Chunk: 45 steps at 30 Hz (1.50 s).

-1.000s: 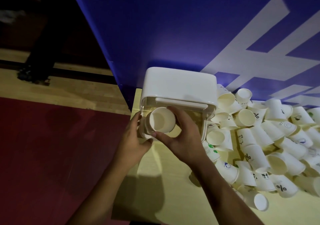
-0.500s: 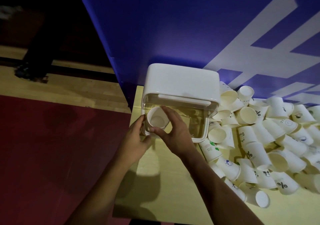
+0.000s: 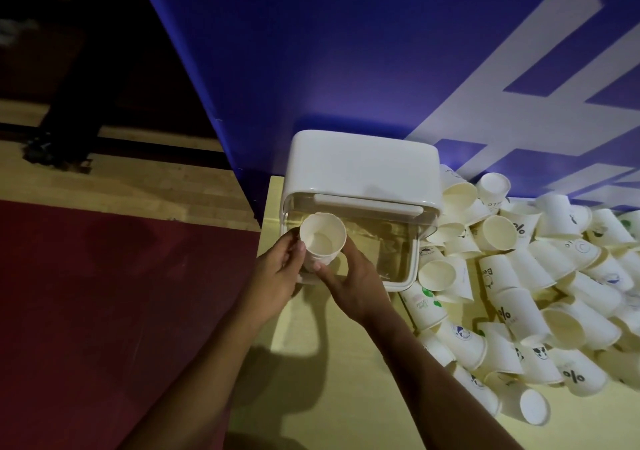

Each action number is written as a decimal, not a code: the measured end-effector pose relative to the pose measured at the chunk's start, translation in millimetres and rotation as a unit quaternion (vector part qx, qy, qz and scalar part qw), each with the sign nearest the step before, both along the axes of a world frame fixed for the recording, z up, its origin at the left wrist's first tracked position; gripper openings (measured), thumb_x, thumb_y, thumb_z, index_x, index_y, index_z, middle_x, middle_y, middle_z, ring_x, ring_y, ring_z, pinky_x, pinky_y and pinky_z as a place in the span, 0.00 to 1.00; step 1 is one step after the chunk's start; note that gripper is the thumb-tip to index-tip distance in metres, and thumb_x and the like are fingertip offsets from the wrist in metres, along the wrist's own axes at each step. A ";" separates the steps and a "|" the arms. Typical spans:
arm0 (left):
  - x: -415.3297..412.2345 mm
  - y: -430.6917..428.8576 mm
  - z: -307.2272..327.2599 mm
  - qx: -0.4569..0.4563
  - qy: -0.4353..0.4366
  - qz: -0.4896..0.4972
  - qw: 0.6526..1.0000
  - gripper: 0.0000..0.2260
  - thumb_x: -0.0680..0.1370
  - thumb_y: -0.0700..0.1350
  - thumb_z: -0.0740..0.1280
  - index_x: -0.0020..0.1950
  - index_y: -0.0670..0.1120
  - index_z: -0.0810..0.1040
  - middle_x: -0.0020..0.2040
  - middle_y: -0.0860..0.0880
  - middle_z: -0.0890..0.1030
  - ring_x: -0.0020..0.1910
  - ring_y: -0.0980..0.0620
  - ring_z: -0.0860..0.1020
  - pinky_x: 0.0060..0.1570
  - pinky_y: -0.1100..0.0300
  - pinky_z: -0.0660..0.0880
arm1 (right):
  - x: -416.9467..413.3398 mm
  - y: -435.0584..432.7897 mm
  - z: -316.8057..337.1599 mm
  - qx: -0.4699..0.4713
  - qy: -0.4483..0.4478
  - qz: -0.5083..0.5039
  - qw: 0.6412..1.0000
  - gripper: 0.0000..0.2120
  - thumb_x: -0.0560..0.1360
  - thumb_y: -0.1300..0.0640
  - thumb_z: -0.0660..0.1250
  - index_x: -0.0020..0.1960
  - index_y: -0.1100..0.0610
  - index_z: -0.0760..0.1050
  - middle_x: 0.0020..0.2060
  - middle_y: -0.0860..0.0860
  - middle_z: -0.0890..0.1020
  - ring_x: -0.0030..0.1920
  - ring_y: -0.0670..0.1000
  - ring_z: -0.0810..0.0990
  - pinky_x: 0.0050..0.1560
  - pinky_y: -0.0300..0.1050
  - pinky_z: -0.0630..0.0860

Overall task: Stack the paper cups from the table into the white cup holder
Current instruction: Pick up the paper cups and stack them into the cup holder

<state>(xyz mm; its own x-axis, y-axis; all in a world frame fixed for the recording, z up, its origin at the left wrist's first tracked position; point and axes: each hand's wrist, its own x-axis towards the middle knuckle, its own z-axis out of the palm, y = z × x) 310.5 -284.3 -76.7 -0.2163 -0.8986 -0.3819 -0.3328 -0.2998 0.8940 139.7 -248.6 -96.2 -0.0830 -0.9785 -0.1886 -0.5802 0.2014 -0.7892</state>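
The white cup holder (image 3: 360,169) stands at the table's far left corner against the blue wall, its clear front compartment facing me. A white paper cup (image 3: 322,240) sits mouth-up at the left end of that compartment's opening. My left hand (image 3: 277,276) grips the cup's left side with curled fingers. My right hand (image 3: 349,283) pinches the cup from the right and below with thumb and fingers. A big pile of loose paper cups (image 3: 526,276) lies to the right of the holder.
The pale yellow table (image 3: 329,373) has bare surface under my forearms. Its left edge drops to a red floor (image 3: 104,311). A blue wall with white stripes (image 3: 381,51) rises just behind the holder.
The cup, pushed deeper into the holder half a second ago, now sits higher and nearer me at the opening. Both hands stayed on it and shifted slightly.
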 end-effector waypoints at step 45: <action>-296.1 31.4 47.7 -0.257 -0.184 -0.290 0.903 0.28 0.78 0.57 0.69 0.76 0.50 0.68 0.74 0.50 0.71 0.69 0.48 0.72 0.63 0.54 0.74 | -215.1 168.4 98.5 0.022 -0.016 -0.307 0.951 0.08 0.79 0.56 0.70 0.55 0.44 0.82 0.44 0.35 0.84 0.46 0.40 0.83 0.43 0.32 0.77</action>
<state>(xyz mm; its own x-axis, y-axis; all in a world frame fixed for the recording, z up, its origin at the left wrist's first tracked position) 14.5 -252.9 -29.1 -0.6512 -0.7538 -0.0882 -0.6037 0.4441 0.6621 -75.5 -80.2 2.3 -0.6292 -0.7389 -0.2411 -0.3180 0.5278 -0.7876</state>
